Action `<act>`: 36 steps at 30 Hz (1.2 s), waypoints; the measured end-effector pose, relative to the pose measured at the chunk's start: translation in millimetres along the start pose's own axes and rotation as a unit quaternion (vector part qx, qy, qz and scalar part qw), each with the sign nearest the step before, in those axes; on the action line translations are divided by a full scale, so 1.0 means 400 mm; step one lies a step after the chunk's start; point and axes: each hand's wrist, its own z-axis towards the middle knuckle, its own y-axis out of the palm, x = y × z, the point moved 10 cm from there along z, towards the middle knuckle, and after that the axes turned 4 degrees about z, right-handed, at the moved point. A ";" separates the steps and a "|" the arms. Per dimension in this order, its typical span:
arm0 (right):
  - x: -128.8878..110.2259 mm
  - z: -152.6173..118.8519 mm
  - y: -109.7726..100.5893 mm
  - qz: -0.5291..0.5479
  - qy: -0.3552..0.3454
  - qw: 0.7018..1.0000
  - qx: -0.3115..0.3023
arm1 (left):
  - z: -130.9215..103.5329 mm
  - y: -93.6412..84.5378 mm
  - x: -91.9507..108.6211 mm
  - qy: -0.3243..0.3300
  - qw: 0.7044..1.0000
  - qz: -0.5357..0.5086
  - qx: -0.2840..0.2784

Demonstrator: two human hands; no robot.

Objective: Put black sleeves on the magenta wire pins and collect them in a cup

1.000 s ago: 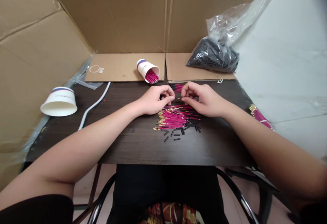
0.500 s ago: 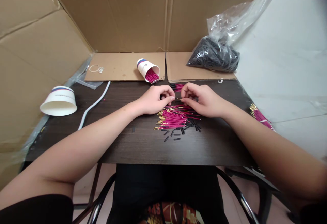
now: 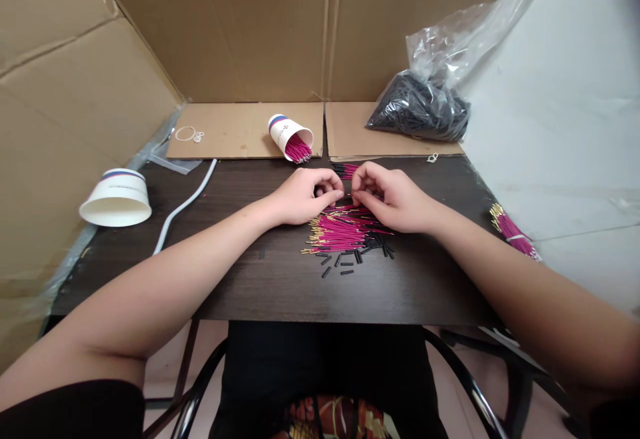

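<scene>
Above a pile of magenta wires [image 3: 340, 231] with gold-coloured tips, my two hands face each other with a small gap between them. My left hand [image 3: 314, 193] is closed in a pinch; whatever lies between its thumb and finger is hidden. Thumb and forefinger of my right hand [image 3: 385, 195] pinch a thin wire, of which hardly anything shows now. Short black sleeves [image 3: 347, 264] lie scattered along the near side of the pile. Just behind my hands rests a small row of magenta wires with black ends [image 3: 345, 171].
A paper cup [image 3: 280, 131] full of magenta wires lies tipped on cardboard at the back. Behind on the right sits a plastic bag [image 3: 420, 109] of black pieces. An upturned cup [image 3: 116, 195], a grey cable [image 3: 183, 207] and a banded wire bundle [image 3: 515, 233] flank the work.
My right hand has shifted very slightly to the left. The gold tip that stuck out from its fingers toward my left hand hardly shows now. My left hand has barely moved.
</scene>
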 end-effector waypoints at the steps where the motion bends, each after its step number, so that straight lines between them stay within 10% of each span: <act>1: 0.001 0.000 0.001 0.001 0.001 1.000 0.002 | 0.000 0.000 0.000 -0.001 1.000 0.000 0.000; 36: -0.028 0.000 -0.044 -0.175 -0.075 0.981 0.045 | -0.003 0.004 -0.013 -0.024 0.999 -0.027 0.005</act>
